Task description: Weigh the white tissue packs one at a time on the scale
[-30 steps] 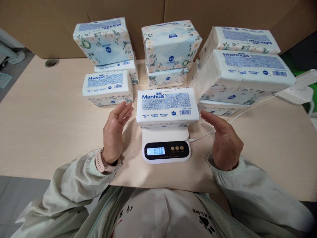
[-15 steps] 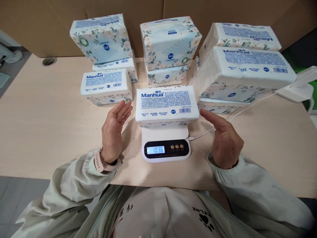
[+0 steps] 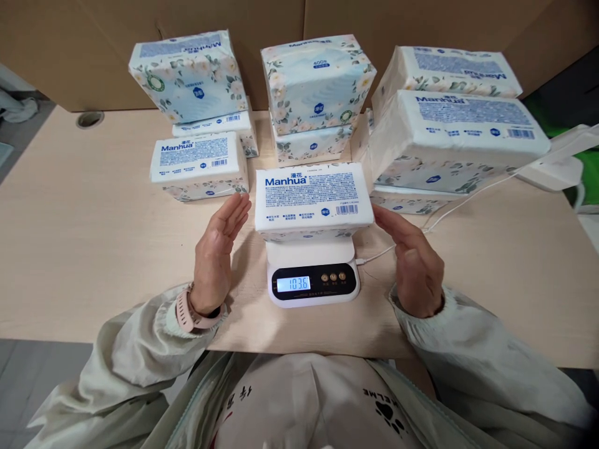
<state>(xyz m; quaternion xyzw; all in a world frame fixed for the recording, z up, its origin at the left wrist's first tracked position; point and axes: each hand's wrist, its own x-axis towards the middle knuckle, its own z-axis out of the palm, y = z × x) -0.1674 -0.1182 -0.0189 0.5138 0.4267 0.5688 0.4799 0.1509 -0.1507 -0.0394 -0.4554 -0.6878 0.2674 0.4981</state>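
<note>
A white tissue pack (image 3: 314, 196) with blue "Manhua" print lies on the platform of a white digital scale (image 3: 311, 252), whose lit display reads 103.6. To the left of the pack my left hand (image 3: 216, 252), a pink band at its wrist, is held up with fingers stretched out, apart from the pack. On the other side my right hand (image 3: 414, 262) has its fingers extended, the tips at the pack's right end; whether they touch it I cannot tell. Neither hand grips anything.
Tissue packs stand behind in a left group (image 3: 194, 81), a middle stack (image 3: 321, 87) and a right stack (image 3: 468, 125). A white cable (image 3: 449, 209) runs from the scale to the right. A cardboard wall (image 3: 262, 37) closes off the back of the table (image 3: 84, 237).
My right hand has moved left, closer to the end of the tissue pack on the scale. My left hand has barely moved, and the display still reads the same.
</note>
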